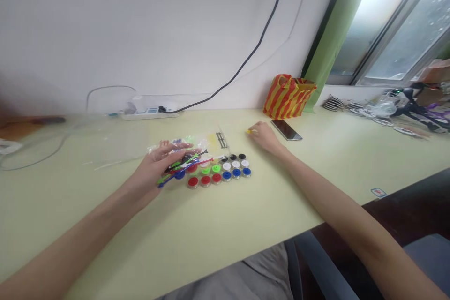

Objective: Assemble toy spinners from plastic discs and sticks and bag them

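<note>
Plastic sticks [184, 169], multi-col., w/ crinkly clear film [201, 144], bunched in L hand [168, 157] over table [225, 215], grip closed round them: prob. light, stiff, slippery, thin ones snappable; best held mid-bundle. Capped pots [227, 175] in rows alongside: prob. light, smooth; take by sides. Yellow bit [250, 131], tiny, prob. light, pinched by R hand [263, 136]; edges best. Sticker [378, 192] at table edge illegible; no readable brands.

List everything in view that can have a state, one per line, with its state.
Coloured sticks: bunched in the left hand
Yellow piece: at the fingertips of the right hand
Round pieces: standing in rows, coloured tops up
Phone: flat, screen dark
Striped bag: upright, top open
Black plug: in the power strip
Green curtain: drawn aside
</note>
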The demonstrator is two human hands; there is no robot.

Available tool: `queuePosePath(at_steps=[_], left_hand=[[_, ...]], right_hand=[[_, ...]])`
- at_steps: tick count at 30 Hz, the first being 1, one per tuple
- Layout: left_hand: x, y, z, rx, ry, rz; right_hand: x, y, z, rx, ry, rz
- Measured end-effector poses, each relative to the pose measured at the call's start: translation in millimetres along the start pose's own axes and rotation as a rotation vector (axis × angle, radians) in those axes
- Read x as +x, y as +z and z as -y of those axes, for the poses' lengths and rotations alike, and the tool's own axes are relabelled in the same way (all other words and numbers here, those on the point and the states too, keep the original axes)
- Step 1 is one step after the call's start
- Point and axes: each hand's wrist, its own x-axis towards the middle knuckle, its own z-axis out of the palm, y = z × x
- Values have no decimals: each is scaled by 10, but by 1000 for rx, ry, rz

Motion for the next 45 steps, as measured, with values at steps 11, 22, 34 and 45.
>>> queuePosePath(at_steps=[11, 22, 34, 45], left_hand=[[1, 4, 0, -15, -43, 21], [21, -6, 24, -5, 25, -6], [-18, -1, 48, -88, 41, 60], [-56, 42, 34, -96, 25, 98]], right_hand=[[56, 36, 128, 187, -3, -57], [-168, -546, 548, 1151, 184, -291], [-577, -653, 1273, 1462, 195, 66], [-651, -517, 1356, 1506, 186, 273]])
